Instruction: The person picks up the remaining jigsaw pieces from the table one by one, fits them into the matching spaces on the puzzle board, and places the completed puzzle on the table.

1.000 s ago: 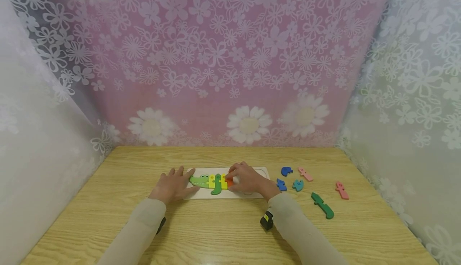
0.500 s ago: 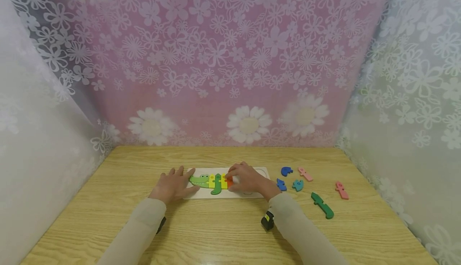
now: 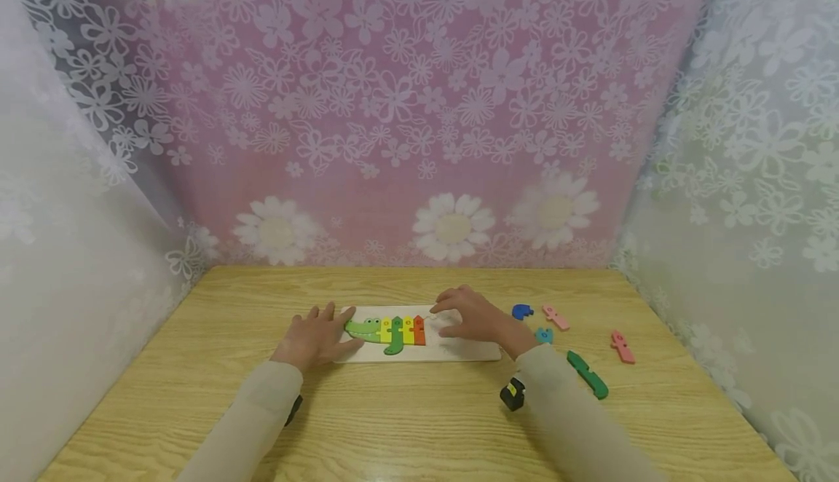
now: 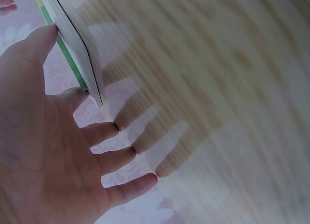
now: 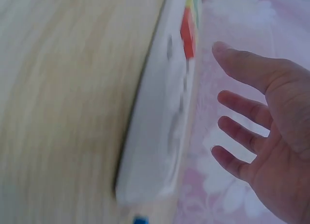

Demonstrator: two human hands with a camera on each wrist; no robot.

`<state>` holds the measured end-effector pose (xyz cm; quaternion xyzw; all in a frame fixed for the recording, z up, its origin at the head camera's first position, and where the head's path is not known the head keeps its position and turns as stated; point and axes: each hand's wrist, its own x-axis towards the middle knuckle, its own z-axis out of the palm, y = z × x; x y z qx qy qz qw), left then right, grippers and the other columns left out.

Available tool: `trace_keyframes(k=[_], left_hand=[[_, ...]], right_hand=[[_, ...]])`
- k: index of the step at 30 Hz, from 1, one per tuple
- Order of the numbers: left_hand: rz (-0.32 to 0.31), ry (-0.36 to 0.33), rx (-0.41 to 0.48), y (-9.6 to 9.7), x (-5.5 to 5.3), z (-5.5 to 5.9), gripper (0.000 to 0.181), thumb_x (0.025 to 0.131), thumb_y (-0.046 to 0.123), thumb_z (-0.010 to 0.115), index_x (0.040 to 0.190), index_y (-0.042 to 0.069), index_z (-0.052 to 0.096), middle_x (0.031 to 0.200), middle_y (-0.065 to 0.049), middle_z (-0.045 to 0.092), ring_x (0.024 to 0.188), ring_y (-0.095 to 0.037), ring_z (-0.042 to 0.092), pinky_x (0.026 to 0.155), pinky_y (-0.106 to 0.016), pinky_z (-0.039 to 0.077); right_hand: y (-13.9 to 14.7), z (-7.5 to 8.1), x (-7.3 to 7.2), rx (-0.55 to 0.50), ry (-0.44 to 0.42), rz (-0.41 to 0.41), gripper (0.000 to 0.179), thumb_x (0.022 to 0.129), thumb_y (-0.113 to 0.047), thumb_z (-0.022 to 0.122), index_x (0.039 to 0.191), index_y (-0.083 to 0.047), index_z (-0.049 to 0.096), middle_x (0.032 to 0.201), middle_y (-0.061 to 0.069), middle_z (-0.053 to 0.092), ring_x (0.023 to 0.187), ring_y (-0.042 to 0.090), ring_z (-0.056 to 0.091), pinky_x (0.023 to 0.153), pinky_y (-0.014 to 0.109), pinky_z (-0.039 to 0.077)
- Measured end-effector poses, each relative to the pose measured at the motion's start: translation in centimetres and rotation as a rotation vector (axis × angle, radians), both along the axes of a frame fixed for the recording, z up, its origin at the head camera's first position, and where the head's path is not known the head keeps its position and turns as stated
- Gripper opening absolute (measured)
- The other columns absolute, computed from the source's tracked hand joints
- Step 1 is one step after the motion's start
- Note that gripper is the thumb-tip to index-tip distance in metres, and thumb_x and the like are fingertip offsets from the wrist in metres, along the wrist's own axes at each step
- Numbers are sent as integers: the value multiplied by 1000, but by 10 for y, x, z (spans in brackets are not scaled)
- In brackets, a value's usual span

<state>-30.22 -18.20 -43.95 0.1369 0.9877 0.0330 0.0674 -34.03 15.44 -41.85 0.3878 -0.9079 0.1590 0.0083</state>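
Observation:
My left hand (image 3: 314, 338) lies spread at the left end of the white puzzle board (image 3: 393, 355). In the left wrist view its thumb and index finger touch the crocodile's green head piece, while the other fingers reach straight to the table. Beside the head piece (image 3: 362, 330), a yellow, a green-legged, another yellow and an orange piece (image 3: 419, 330) sit joined in the board. My right hand (image 3: 473, 316) hovers over the board's bare right part, fingers relaxed and holding nothing. The right wrist view shows its fingers apart from the orange piece (image 5: 187, 34).
Right of the board lie a dark blue piece (image 3: 522, 311), a teal piece (image 3: 543, 335), two pink pieces (image 3: 622, 346) and a long dark green piece (image 3: 588, 374). The right arm partly covers this area. Flowered cloth (image 3: 419, 103) surrounds the wooden table (image 3: 393, 424).
My right hand has let go of the orange piece, lifted, and moved right, uncovering that piece in the board. The right forearm now hides a blue piece. The left hand has stayed still.

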Motion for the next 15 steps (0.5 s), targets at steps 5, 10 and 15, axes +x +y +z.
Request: trace_keyframes(k=[5, 10, 15], left_hand=[[-8, 2, -15, 0, -1, 0, 80, 101, 68, 44, 164, 22, 32, 166, -24, 33, 148, -54, 37, 114, -77, 30], [-5, -5, -15, -1, -2, 0, 81, 100, 69, 44, 164, 22, 31, 166, -24, 32, 149, -53, 36, 114, -78, 29], [-2, -16, -15, -1, -1, -1, 81, 100, 69, 44, 164, 21, 30, 167, -24, 32, 150, -53, 35, 114, -78, 29]], right_hand=[[34, 3, -6, 2, 22, -42, 40, 93, -19, 78, 128, -2, 71, 137, 23, 63, 128, 43, 56, 107, 65, 44], [70, 7, -9, 25, 5, -114, 40, 93, -17, 77, 130, -2, 70, 140, 26, 60, 132, 49, 52, 112, 70, 37], [99, 10, -8, 37, 36, -124, 38, 92, -15, 77, 126, 0, 71, 136, 28, 62, 128, 50, 55, 111, 75, 33]])
